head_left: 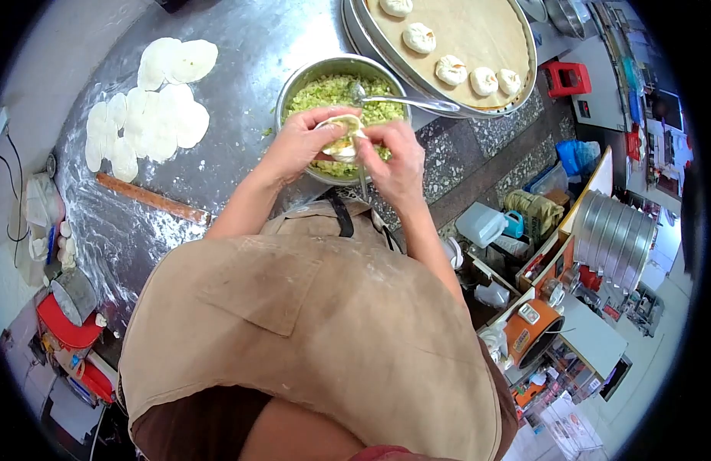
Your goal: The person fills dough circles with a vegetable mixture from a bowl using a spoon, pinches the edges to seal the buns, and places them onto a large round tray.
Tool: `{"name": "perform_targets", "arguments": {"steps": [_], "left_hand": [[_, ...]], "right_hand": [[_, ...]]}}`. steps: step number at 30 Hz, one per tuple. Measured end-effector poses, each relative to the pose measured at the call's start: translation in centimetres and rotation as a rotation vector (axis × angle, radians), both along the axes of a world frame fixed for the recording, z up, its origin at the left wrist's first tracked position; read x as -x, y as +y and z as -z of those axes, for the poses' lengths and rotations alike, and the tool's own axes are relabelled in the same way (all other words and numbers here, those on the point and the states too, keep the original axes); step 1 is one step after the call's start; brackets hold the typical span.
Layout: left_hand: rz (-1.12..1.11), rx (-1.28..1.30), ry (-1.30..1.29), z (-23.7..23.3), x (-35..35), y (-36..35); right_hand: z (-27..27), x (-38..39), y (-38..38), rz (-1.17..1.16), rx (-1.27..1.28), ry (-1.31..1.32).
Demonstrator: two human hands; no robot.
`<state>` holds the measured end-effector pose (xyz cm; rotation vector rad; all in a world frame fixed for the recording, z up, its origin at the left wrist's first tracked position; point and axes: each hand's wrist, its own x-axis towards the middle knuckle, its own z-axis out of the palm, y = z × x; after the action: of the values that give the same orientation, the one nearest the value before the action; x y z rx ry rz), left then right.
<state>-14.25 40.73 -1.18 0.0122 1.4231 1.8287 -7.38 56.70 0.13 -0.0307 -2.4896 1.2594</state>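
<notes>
Over a metal bowl (285, 98) of chopped green filling, both hands are together at a partly gathered dough wrapper (342, 138) with filling inside. My left hand (298, 142) cups the wrapper from the left, fingers curled round it. My right hand (399, 160) pinches its right edge; a thin handle-like item shows below these fingers. A metal spoon (413, 101) rests in the bowl, its handle over the rim. Flat dough rounds (167, 123) overlap on the floured metal table (240, 69) at the left. Several pleated buns (451, 70) sit on the lined round steamer tray (478, 31).
A wooden rolling stick (152, 198) lies below the dough rounds. At the right are a red stool (567, 78), stacked metal steamer rings (615, 238), an orange drum (532, 332) and a white container (480, 224). A metal pot (74, 298) stands on a red stool at the lower left.
</notes>
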Motion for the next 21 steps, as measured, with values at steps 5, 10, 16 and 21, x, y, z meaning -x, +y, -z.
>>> {"name": "perform_targets", "arguments": {"steps": [5, 10, 16, 21], "left_hand": [[-0.051, 0.040, 0.029, 1.2, -0.3, 0.5], [-0.007, 0.085, 0.102, 1.9, 0.0, 0.8], [0.123, 0.136, -0.015, 0.6, 0.6, 0.8], [-0.063, -0.595, -0.478, 2.1, -1.8, 0.2]], "right_hand": [[-0.1, -0.4, -0.8, -0.057, -0.112, 0.098], [0.9, -1.2, -0.3, -0.140, -0.128, 0.067], [1.7, -0.6, 0.2, -0.119, -0.192, 0.080], [1.6, -1.4, -0.4, 0.043, 0.130, -0.060]]}}
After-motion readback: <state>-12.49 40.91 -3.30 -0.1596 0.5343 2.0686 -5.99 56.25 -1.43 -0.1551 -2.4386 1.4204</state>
